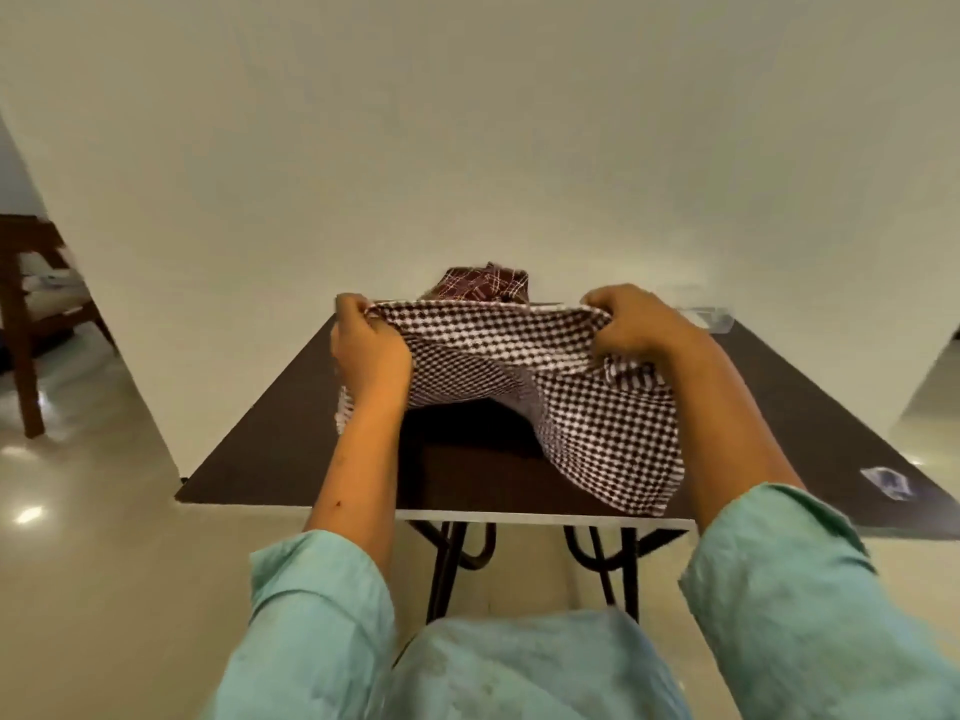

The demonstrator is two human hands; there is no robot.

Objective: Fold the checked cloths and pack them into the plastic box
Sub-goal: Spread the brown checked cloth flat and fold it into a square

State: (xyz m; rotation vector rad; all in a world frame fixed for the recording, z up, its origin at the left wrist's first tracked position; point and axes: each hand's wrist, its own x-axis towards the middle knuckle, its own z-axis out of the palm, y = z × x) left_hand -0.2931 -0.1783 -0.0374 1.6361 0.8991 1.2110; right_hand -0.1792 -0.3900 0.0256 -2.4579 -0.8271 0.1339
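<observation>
A brown-and-white checked cloth (519,376) is held up above the dark table (270,433), stretched between both hands. My left hand (366,356) grips its upper left corner and my right hand (631,324) grips its upper right corner. The cloth's right part hangs down to the table near the front edge. Behind it, at the table's far edge by the wall, lies a pile of dark red checked cloths (485,285). A clear plastic box (709,317) shows at the far right, partly hidden by my right hand.
A small clear wrapper (888,482) lies on the table at the right. The table stands against a plain wall. A wooden chair (31,314) stands on the shiny floor at the left. My green sleeves fill the bottom of the view.
</observation>
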